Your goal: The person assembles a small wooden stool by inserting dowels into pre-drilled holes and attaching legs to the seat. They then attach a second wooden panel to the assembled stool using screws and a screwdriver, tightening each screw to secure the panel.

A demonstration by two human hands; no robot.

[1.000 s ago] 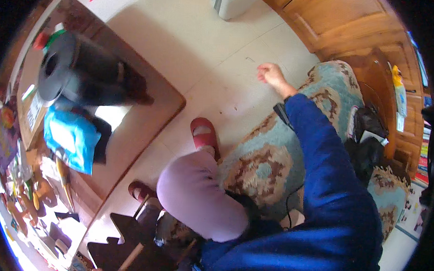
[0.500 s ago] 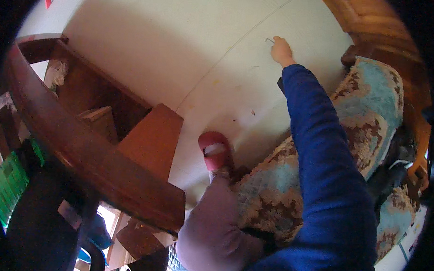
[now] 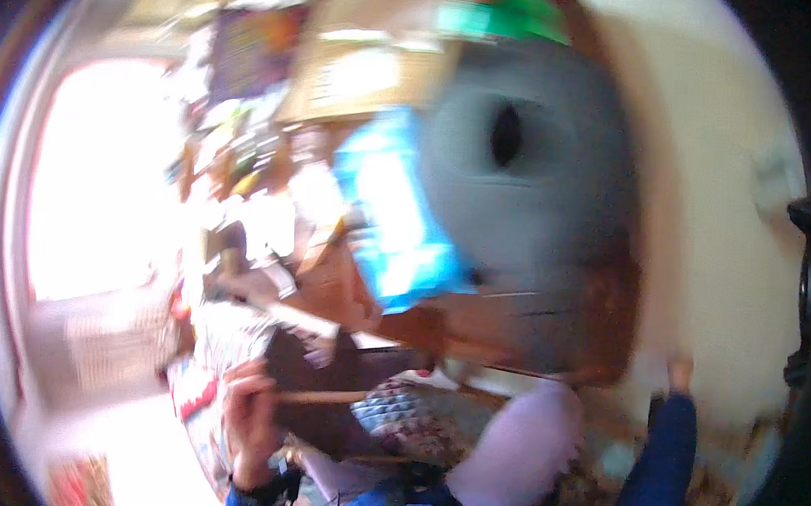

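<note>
Left hand (image 3: pixel 252 418): at 7 o'clock in the head view, fingers curled shut around a thin wooden stick (image 3: pixel 322 397). The stick runs from the fist toward 3 o'clock, across a dark object (image 3: pixel 314 385) whose kind cannot be told through the blur.

Right hand (image 3: pixel 681 374): at 4 o'clock, at the end of a blue sleeve (image 3: pixel 659 463), well apart from the stick. Too smeared to tell whether it is open or what it touches.

Wooden table (image 3: pixel 529 331): centre, bearing a large grey rounded object (image 3: pixel 536 168) and, just beside it toward 9 o'clock, a blue packet (image 3: pixel 393 216). Pink-clad knee (image 3: pixel 515 439) at 6 o'clock.

Change against the earlier frames: the view has swung off the pale floor and patterned seat toward the cluttered table. The right arm, then stretched out to the floor, is now near the table edge. The left hand and stick, out of sight half a second ago, are in view.
</note>
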